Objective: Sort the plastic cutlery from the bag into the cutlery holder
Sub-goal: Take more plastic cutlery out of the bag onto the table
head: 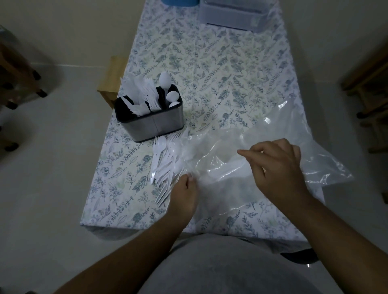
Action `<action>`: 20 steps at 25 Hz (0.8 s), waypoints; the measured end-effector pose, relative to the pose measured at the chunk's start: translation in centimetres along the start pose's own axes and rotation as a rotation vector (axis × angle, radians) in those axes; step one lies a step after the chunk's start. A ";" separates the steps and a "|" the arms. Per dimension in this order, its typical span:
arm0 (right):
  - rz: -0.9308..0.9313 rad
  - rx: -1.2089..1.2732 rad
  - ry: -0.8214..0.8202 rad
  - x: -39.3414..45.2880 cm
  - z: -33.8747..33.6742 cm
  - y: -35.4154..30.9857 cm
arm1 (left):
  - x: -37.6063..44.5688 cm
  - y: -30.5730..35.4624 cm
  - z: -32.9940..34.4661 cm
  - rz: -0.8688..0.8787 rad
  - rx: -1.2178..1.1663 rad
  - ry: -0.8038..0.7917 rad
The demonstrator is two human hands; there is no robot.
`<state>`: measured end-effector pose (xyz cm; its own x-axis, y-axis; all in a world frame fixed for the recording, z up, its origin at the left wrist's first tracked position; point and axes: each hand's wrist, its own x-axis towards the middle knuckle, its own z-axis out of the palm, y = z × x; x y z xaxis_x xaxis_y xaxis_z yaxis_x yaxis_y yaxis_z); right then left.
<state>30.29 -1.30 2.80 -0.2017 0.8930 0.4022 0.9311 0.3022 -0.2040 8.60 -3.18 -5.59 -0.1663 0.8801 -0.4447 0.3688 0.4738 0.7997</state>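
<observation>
A metal cutlery holder point(151, 123) stands on the table's left side, with white forks point(144, 98) in its left compartment and white spoons point(168, 88) in its right one. A pile of loose white plastic cutlery point(164, 161) lies in front of it, at the mouth of a clear plastic bag point(262, 147) spread across the table's right half. My left hand point(184, 195) pinches the bag's edge beside the pile. Over the bag my right hand point(277, 165) hovers with fingers apart and nothing in it.
The table carries a floral cloth point(210, 63). A translucent plastic box point(233, 14) and a blue object point(180, 2) stand at its far end. A wooden stool point(111, 77) sits left of the table, and wooden furniture stands at both sides of the room.
</observation>
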 end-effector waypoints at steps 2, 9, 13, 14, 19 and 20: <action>0.085 -0.031 -0.057 0.0 0.3 0.1 | -0.4 0.2 -0.3 0.047 0.040 0.035; 0.276 0.160 -0.671 -0.8 1.4 -6.4 | -1.0 2.6 -2.2 0.240 -0.225 -0.140; 0.265 0.118 -0.643 -0.7 3.2 -6.3 | -0.3 2.3 -2.5 0.441 -0.063 -0.287; 0.246 0.118 -0.627 -0.6 3.1 -6.1 | -0.1 2.2 -2.6 0.504 -0.006 -0.287; 0.317 0.301 -0.575 -1.1 2.3 -4.4 | 2.1 1.9 -0.5 0.529 0.495 -0.225; 0.325 0.353 -0.555 -1.3 2.2 -4.1 | 2.5 1.8 0.2 0.538 0.607 -0.248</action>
<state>26.08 -2.94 1.10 -0.1436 0.9649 -0.2199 0.8356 -0.0008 -0.5494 9.00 -0.16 -5.36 0.3513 0.9151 -0.1980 0.7789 -0.1683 0.6042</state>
